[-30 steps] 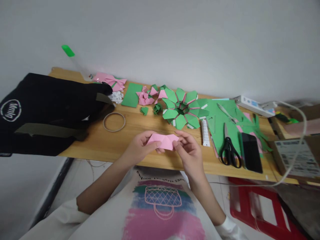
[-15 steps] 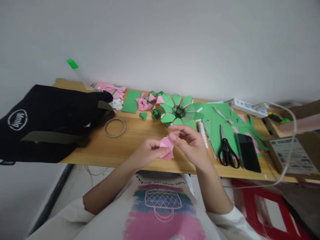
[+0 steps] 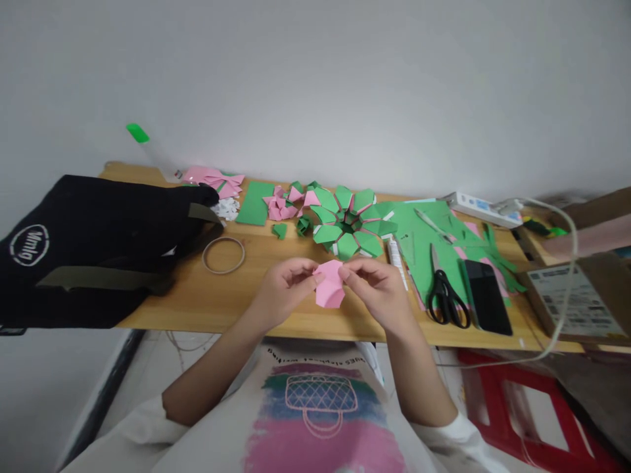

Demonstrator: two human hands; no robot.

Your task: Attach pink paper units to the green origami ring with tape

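Note:
A small folded piece of pink paper (image 3: 330, 286) is held up over the front of the wooden table. My left hand (image 3: 290, 288) pinches its left edge between thumb and fingers. On the opposite edge, the thumb and forefinger of my right hand (image 3: 373, 286) grip the same paper. Just beyond my hands stands a ring-shaped flower (image 3: 346, 248) of green paper petals with pink insides. Left of it lie folded pink paper pieces (image 3: 280, 205) and small green folded pieces (image 3: 304, 226). A white glue tube (image 3: 396, 261) rests right of my right hand.
Black scissors (image 3: 446, 299) and a phone (image 3: 486, 295) lie at right by green paper sheets (image 3: 417, 246). A tape ring (image 3: 223, 255) and a black bag (image 3: 98, 249) are at left. A power strip (image 3: 486, 209), its cable and a cardboard box (image 3: 574, 299) occupy the far right.
My right hand has come down and gripped the right edge of the pink paper, which now faces up flatter. The view has shifted slightly.

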